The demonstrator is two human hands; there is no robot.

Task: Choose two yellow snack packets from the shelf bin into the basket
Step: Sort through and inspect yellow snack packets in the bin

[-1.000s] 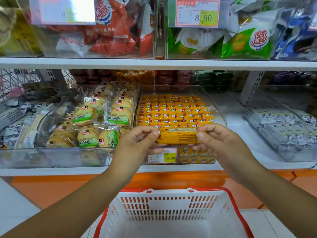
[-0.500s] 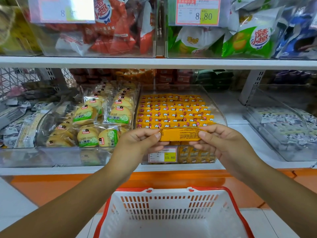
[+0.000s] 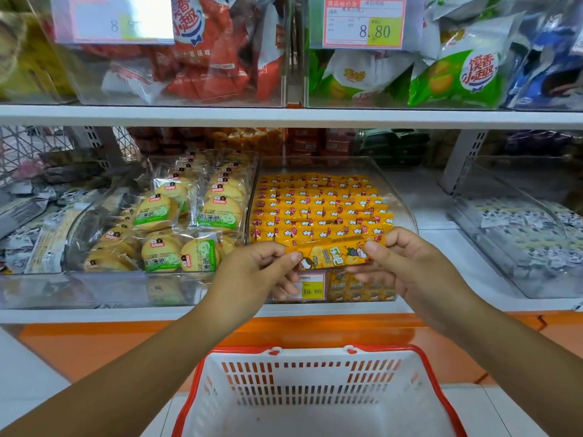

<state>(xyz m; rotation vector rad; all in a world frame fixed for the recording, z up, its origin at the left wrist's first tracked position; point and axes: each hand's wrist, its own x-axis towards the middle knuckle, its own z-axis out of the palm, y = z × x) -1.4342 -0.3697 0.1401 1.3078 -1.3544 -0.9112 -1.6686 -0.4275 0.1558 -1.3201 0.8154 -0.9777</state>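
One yellow snack packet [image 3: 332,253] is stretched between both hands in front of the clear shelf bin [image 3: 407,212]. My left hand [image 3: 252,272] pinches its left end, my right hand [image 3: 407,266] pinches its right end. Its printed front faces me. Rows of several more yellow packets [image 3: 318,209] fill the bin behind it. The white basket with a red rim [image 3: 315,389] sits below my hands and I see nothing in it.
A bin of round biscuits in green-labelled wrappers [image 3: 176,222] stands left of the yellow bin. A clear bin of white packets [image 3: 520,228] stands to the right. The upper shelf [image 3: 284,116] carries red, green and blue bags. A price tag [image 3: 310,287] is on the yellow bin's front.
The packet has been turned over between my hands: its plain back showed before, its printed front shows now. Both hands stayed at the same place.
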